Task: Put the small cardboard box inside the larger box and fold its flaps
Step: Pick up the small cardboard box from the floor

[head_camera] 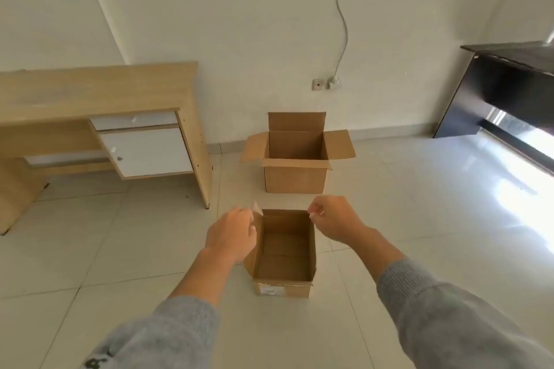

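The small cardboard box (283,255) sits open on the tiled floor in front of me, empty, with a white label on its near side. My left hand (232,237) pinches the top of its left wall near the far left corner. My right hand (335,220) pinches the far right corner of its rim. The larger cardboard box (295,177) stands further away near the wall, its flaps spread open and its inside empty.
A light wooden desk (192,141) with a white drawer and cabinet door stands at the left. A dark desk (485,90) stands at the right by a bright window. A wall socket (317,84) with a cable is behind the larger box.
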